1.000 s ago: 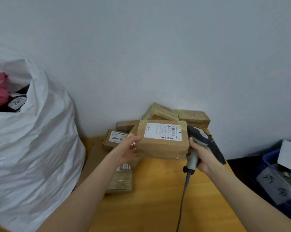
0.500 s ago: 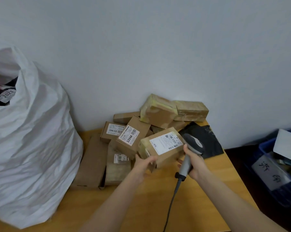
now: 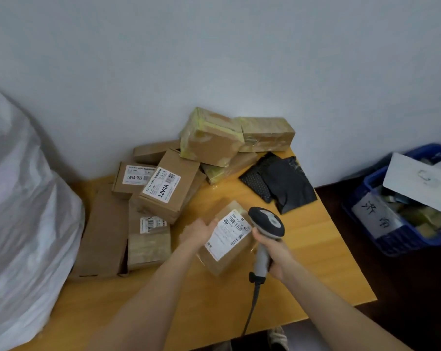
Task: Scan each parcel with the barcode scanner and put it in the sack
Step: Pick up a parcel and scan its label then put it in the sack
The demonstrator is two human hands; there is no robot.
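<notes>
Pale, bare wall backs a yellow wooden bench (image 3: 214, 312) pushed into the corner. At the left the white sack (image 3: 24, 224) is cut off by the frame edge, so its mouth is out of sight. The parcel (image 3: 227, 239), a brown box with a white label facing up, lies tilted near the bench's middle; whether it rests on the wood or is lifted just clear cannot be told. The left hand (image 3: 198, 231), smeared by motion, grasps its left edge, its fingers hard to make out. The right hand (image 3: 275, 254) is wrapped round the grey handle of the barcode scanner (image 3: 266, 224), whose dark head overlaps the label's right end; its cable (image 3: 252, 307) trails down toward the near edge. Behind, a heap of boxes (image 3: 168, 183) leans against the wall, some half hidden under others, with a black mailing bag (image 3: 282, 183) beside them. Right of the bench a blue crate (image 3: 404, 245) is partly covered by a white sheet (image 3: 422, 183).
</notes>
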